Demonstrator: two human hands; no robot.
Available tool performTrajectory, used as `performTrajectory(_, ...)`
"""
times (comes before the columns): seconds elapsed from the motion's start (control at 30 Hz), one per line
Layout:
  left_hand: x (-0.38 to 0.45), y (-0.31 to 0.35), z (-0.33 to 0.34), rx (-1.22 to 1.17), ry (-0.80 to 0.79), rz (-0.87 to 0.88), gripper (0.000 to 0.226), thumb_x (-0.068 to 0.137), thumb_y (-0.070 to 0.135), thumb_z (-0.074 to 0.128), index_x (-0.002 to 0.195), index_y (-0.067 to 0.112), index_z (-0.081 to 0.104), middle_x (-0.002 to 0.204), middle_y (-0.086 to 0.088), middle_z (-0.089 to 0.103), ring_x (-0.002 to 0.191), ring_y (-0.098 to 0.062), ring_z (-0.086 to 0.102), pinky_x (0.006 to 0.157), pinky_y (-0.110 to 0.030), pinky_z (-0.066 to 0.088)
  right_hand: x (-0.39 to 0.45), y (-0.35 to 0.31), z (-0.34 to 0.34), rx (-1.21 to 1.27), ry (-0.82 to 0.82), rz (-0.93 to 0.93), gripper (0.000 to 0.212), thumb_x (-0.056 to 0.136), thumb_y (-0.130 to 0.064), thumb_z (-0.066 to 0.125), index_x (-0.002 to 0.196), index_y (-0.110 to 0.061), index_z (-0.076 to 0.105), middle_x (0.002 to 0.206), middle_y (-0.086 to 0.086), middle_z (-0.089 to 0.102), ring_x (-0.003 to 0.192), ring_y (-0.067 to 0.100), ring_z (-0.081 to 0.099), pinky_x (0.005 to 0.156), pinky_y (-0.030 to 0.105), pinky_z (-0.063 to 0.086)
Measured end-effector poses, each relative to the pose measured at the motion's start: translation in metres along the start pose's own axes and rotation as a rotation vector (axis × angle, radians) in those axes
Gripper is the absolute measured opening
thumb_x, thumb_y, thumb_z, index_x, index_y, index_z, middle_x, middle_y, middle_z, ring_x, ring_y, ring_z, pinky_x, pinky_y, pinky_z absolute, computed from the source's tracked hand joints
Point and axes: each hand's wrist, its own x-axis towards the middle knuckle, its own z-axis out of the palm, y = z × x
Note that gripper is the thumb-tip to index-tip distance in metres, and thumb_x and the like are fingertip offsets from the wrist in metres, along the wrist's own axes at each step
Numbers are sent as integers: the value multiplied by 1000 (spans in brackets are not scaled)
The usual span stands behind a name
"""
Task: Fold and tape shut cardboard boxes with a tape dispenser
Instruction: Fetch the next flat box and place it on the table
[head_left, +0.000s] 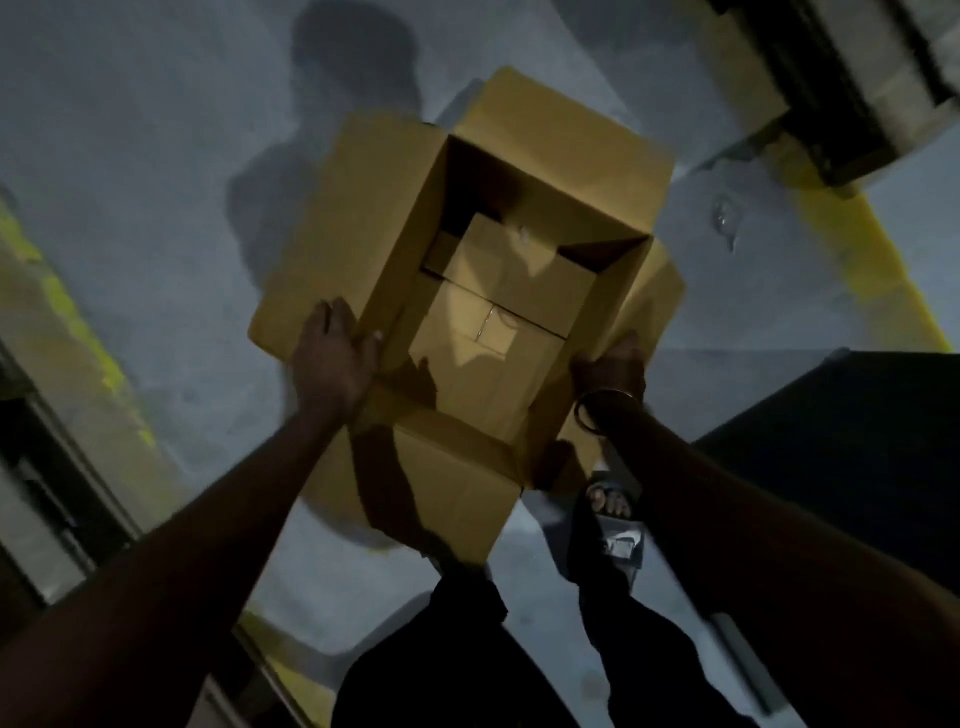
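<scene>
The open cardboard box (519, 291) is held up off the grey floor (130, 156), all four flaps splayed outward, smaller closed cartons (498, 306) seen inside. The left hand (337, 358) is laid flat on the left flap with fingers straight, thumb hooked at the box rim. The right hand (613, 374), bangle (602, 410) at the wrist, is curled round the right wall's near corner. The box's long axis runs away from the fingertips, so the long flaps lie just under and beside each hand; the left is probably better placed to fold first. No tape dispenser can be spotted. No labels or writing can be read, everything's dim and blurry.
</scene>
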Motion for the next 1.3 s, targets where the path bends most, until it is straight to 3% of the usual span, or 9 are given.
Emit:
performTrajectory(0.17,38,9,-10,194,-139,16,44,103,10,53,144,3,39,116,-25,63,99,-44,64,77,-50,52,-8,-15,-1,64,37,-104,51,89,-11,67,138,-11,51,105,13,65,93,31,64,74,33,51)
performTrajectory(0.37,-27,45,-107,164,-140,-88,41,99,11,65,135,3,47,103,-19,66,87,-35,64,70,-43,52,-74,-71,-99,19,-25,-262,26,87,-11,64,113,-10,61,88,3,62,82,26,64,63,31,51)
performTrajectory(0.53,-98,116,-275,158,-7,61,44,97,14,70,134,5,50,102,-24,69,90,-43,68,68,-45,48,-180,-109,-249,99,65,-320,44,67,-39,56,99,-11,65,86,12,71,75,33,68,64,49,62)
performTrajectory(0.7,-181,213,-443,108,133,330,29,98,18,63,124,7,56,90,-21,66,83,-44,66,66,-43,43,-330,-128,-447,209,260,-359,52,75,-24,64,126,-16,68,92,9,76,79,32,72,71,47,62)
performTrajectory(0.8,-223,298,-512,91,219,441,32,107,23,51,136,10,56,103,-23,68,91,-45,66,70,-45,46,-379,-95,-537,329,407,-316,78,66,-47,65,141,-25,60,109,5,77,87,31,76,75,50,65)
performTrajectory(0.87,-256,349,-534,82,234,545,32,110,22,47,138,9,56,114,-23,68,96,-46,66,71,-45,45,-416,-62,-587,385,510,-277,75,68,-49,69,140,-27,60,113,4,77,87,28,76,77,49,65)
performTrajectory(1.0,-328,441,-530,-79,233,786,34,108,23,51,141,15,58,108,-22,72,95,-46,68,72,-39,40,-464,34,-659,479,693,-130,74,65,-57,67,133,-27,66,93,-1,77,80,24,74,73,47,64)
performTrajectory(1.13,-424,519,-489,-141,162,914,37,109,28,52,144,18,60,117,-18,74,104,-43,68,76,-40,43,-514,129,-704,537,840,10,42,80,-32,73,121,-27,71,97,-2,73,84,27,73,72,41,61)
performTrajectory(1.3,-530,578,-412,-65,24,1017,39,109,36,52,146,26,57,116,-13,75,102,-36,70,80,-39,51,-539,260,-738,504,942,218,43,89,-21,68,132,-21,68,114,10,75,83,30,65,70,35,51)
